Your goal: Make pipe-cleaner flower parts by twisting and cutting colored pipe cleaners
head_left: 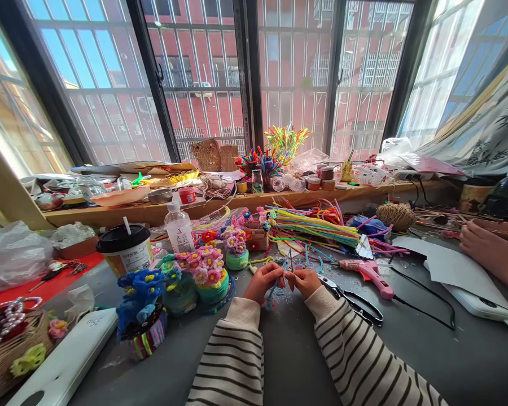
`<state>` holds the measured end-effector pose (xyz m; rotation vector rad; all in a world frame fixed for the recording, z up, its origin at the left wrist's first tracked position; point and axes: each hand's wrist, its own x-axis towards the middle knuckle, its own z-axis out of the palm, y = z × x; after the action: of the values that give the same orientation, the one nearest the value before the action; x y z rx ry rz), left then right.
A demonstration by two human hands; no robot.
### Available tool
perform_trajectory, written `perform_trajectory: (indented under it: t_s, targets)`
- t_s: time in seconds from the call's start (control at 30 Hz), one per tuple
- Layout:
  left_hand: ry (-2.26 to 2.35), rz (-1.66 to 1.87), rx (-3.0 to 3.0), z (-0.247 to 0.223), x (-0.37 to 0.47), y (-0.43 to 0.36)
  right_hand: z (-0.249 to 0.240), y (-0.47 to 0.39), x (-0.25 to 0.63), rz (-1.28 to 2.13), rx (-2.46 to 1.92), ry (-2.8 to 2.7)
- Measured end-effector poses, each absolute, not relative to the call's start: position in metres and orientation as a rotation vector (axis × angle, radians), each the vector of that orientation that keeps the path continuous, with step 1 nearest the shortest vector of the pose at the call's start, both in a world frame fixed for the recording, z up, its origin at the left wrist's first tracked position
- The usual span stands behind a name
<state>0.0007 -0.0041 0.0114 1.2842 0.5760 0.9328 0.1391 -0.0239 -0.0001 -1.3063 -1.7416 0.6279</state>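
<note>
A cluttered grey surface [288, 361] faces barred windows [203, 73]; left hand [262, 280] and right hand [307, 280] fingers pinch a thin blue pipe cleaner [279, 277] beside black-handled scissors [355, 301].

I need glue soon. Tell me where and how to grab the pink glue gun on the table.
Take the pink glue gun by its handle, the thicker end lying toward the lower right near the black cord. Come from above with the right hand, which is nearest. It lies flat on its side, nozzle pointing left toward the scissors, so keep fingers off that tip.
</note>
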Motion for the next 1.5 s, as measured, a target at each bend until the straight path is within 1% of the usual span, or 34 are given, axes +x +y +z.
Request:
perform_trajectory:
  t_s: [0.1,0.33,0.53,0.77,0.93,1.23,1.5]
  targets:
    - [0.573,0.941,1.289,0.012,0.001,-0.005,0.0,-0.024,0.139,0.598,-1.318,-1.741]
    - [0.59,0.915,1.287,0.013,0.0,-0.005,-0.005,-0.02,0.14,0.686,-1.218,-1.806]
    - [0.592,0.931,1.279,0.012,0.001,-0.004,-0.002,-0.022,0.141,0.672,-1.286,-1.781]
    - [0.567,0.89,1.276,0.015,0.0,-0.006,-0.002,-0.022,0.14,0.72,-1.249,-1.762]
    - [0.562,0.893,1.273,0.015,0.0,-0.006,-0.002,-0.021,0.142,0.675,-1.347,-1.684]
    - [0.567,0.898,1.247,0.014,0.001,-0.005,-0.009,-0.017,0.141,0.785,-1.237,-1.801]
    - [0.569,0.878,1.248,0.01,0.0,-0.001,-0.01,-0.016,0.142,0.77,-1.207,-1.808]
